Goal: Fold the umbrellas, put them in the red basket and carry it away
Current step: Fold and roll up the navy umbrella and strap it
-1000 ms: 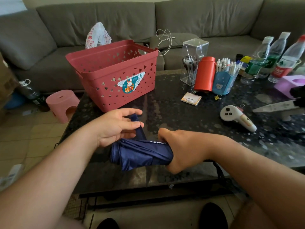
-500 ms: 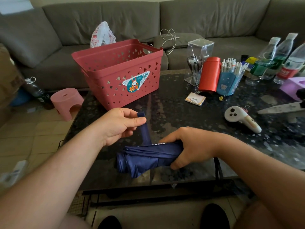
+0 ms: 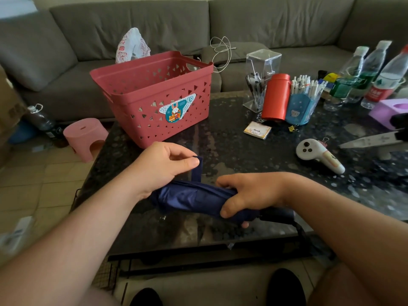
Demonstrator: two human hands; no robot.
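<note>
Right hand [image 3: 251, 193] grips the folded navy umbrella [image 3: 189, 197] — left hand [image 3: 163, 166] pinches its strap [image 3: 197, 168] upright, near the red basket [image 3: 154, 96].

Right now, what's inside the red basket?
The visible part of the red basket shows only bare inner walls with triangular holes, no umbrella. Its floor is hidden by the near wall, so something low could lie there. The blue umbrella is on the table, held by both hands.

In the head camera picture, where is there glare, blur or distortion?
Head view: the dark glossy table mirrors pale window light behind the red basket; wide-angle bending curves the sofa and tilts the bottles; the edges are soft, while the navy umbrella and both hands are fairly sharp.
</note>
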